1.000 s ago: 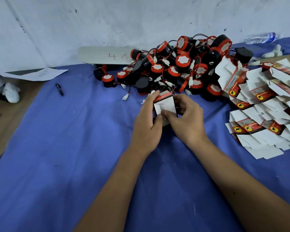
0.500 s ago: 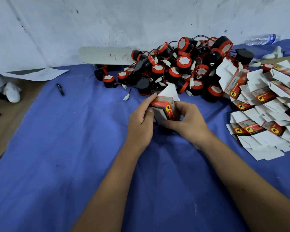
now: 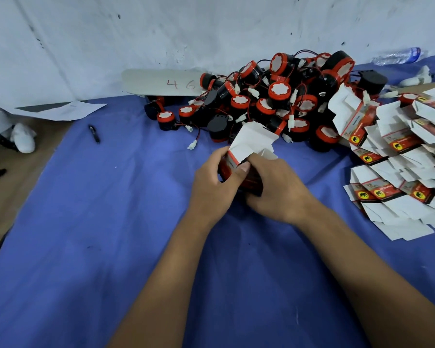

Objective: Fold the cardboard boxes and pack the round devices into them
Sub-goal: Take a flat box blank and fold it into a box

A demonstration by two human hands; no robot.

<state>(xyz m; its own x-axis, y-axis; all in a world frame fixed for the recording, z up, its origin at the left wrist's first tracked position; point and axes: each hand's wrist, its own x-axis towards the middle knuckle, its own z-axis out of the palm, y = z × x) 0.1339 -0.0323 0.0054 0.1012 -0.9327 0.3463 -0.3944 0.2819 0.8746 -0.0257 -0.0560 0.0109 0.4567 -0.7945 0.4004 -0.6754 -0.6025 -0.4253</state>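
The box's [image 3: 239,169] lower body is hidden behind both hands; flat boxes [image 3: 399,156] run off the right edge.

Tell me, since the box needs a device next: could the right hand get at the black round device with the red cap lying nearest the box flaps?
Probably not yet. The right hand grips the red and white cardboard box, as does the left hand. The black round device with the red cap lies uncovered just beyond the flaps, so once freed, likely yes.

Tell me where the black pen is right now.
In the head view the black pen lies on the blue cloth at the left, apart from the pile of round devices and well left of both hands.
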